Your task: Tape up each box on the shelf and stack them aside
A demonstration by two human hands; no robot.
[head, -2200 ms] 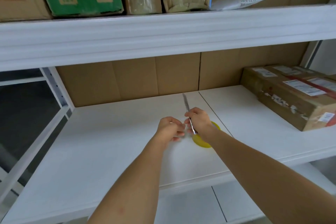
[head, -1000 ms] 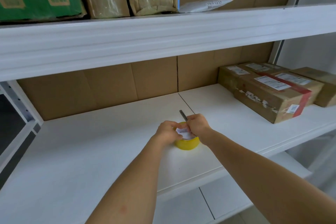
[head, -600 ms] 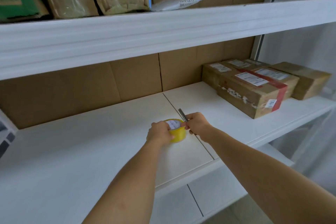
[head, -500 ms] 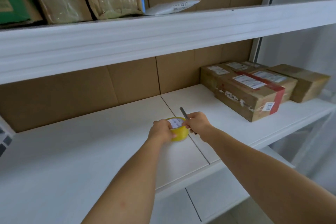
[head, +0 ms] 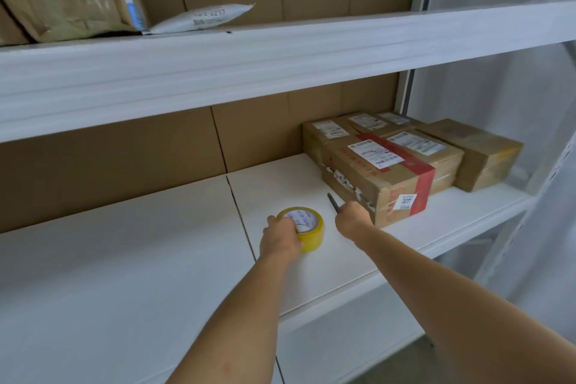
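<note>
Judging by how things lie, the taping is at the very start of a round: the cartons sit clustered at the right end of the middle shelf (head: 156, 259), and no box has been drawn out to the bare stretch in front of the person. The nearest box (head: 378, 179), banded with red tape and bearing a white shipping label on top, lies with its long axis running from front right to back left, one short end facing the viewer; whether its seams need fresh tape I cannot tell. Behind and beside it sit more labelled cartons (head: 364, 125) and a plainer brown box (head: 477, 153) at the far right. The left hand (head: 282, 238) grips the yellow tape roll (head: 307, 227), fingers curled over its near rim; the roll lies flat on the shelf, its core opening facing up. The right hand (head: 352, 218) is clenched around a slim dark cutter (head: 333, 202), whose tip points up and away to the back left, just beside the near corner of the red-taped box. All the taping and stacking appears left to do.
</note>
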